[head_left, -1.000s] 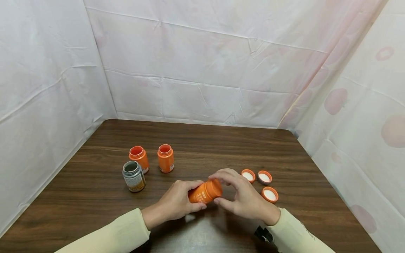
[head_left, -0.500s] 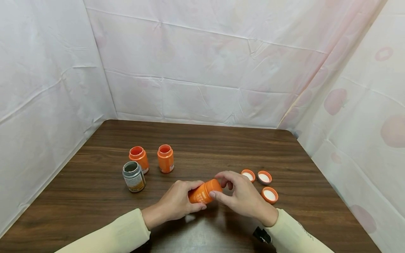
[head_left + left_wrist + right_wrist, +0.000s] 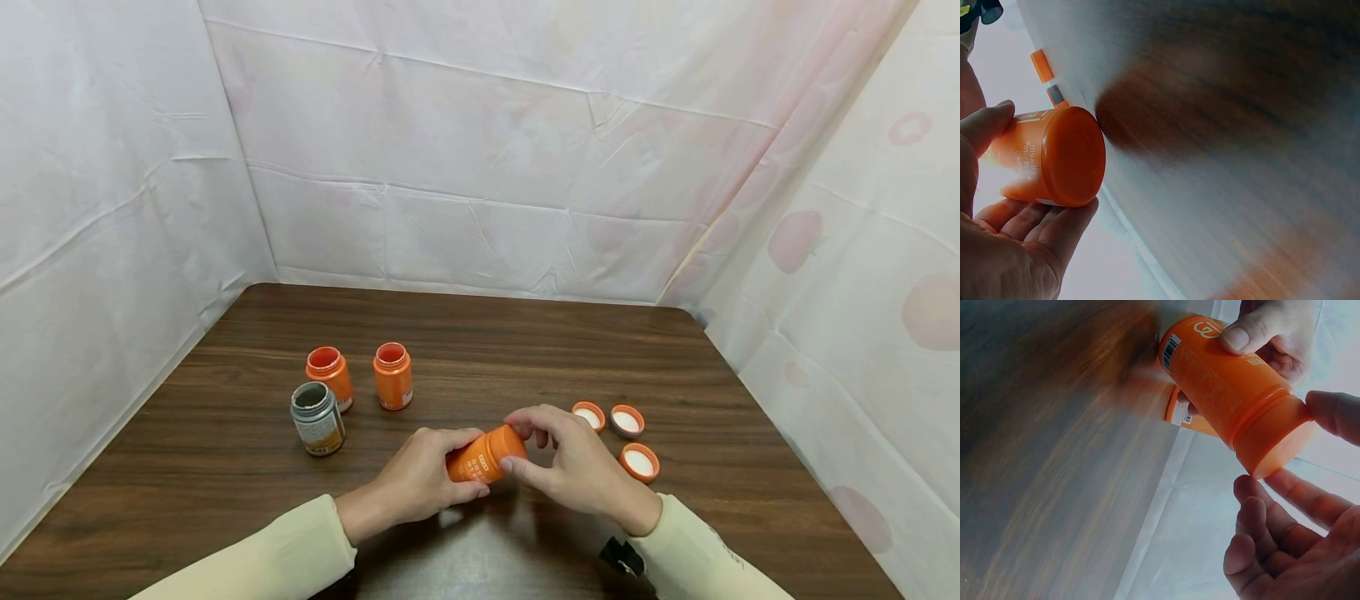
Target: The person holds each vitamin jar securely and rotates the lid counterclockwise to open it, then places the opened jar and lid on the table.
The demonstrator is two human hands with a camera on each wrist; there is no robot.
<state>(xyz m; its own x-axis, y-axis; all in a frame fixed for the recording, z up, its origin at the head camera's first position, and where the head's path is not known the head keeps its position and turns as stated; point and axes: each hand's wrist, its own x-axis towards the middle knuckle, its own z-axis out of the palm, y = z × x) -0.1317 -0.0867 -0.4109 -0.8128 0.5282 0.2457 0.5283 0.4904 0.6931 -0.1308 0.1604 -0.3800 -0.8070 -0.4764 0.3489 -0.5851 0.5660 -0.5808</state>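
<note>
My left hand [image 3: 423, 475] grips an orange bottle [image 3: 476, 461] round its body and holds it tilted, cap end toward the right. In the left wrist view the bottle's round base [image 3: 1074, 156] faces the camera, with thumb and fingers on opposite sides. The orange cap [image 3: 507, 444] sits on the bottle's neck. My right hand [image 3: 581, 462] pinches this cap between thumb and fingertips. In the right wrist view the thumb touches one side of the cap [image 3: 1275, 437] and the index fingertip the other, while the remaining fingers curl below.
At the left stand a grey bottle [image 3: 318, 429], an orange bottle [image 3: 341, 385] behind it and another orange bottle [image 3: 393, 379], all without caps. Right of my right hand lie three upturned caps: one [image 3: 597, 408], a darker-sided one [image 3: 627, 422] and another [image 3: 640, 462]. Curtains surround the wooden table [image 3: 480, 333].
My right hand's fingers and thumb have shifted on the cap, leaving it briefly loose and then pinching it again. The left hand and the bottle have stayed in place.
</note>
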